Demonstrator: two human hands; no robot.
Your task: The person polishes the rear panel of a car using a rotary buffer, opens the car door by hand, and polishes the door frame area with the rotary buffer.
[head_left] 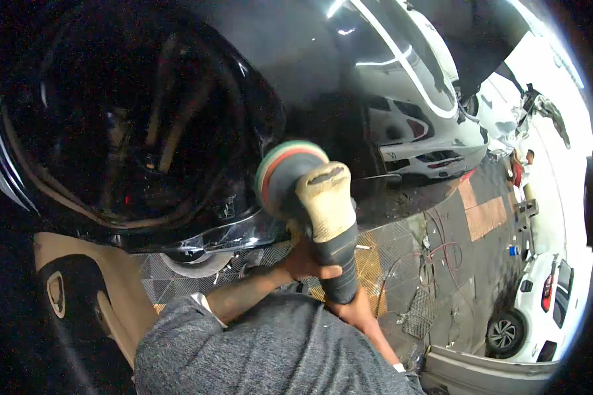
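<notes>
Two hands: L hand (311,261) wrapped round the blk body of the polisher (336,247), closed on it; R hand (353,307) closed at its lower end, nearer the person's torso, part of the palm hidden.
Polisher pos.: approx. centre of view, tilted, head up and to the L; worn cream cover (325,197) over the head, w/ a dark slot at the top.
Pad: round pad (278,160), green rim, orange-red ring, dk grey backing; at the glossy blk car body (316,92), by the edge of a big rounded dk opening (145,131); exact contact can't be told.
Markings: small pale mark (229,207) on the blk trim below the opening, too small to read; oval emblem-like piece (56,295) on a blk/tan panel (79,263), lower L, no lettering legible.
Reflections: lt. strips and car shapes in the blk paint, upper R.
Floor: patterned mats (184,283), reddish hose (435,253) looped R of the polisher, brown sheets (484,214), sm. blue item (514,251).
Bkgd R: white car (540,296) w/ dk multi-spoke wheel (505,332); another person (520,168) w/ red on, well apart.
In the way: polisher head hides part of the pad and panel edge; grey shirt (263,342) covers the lower view.
</notes>
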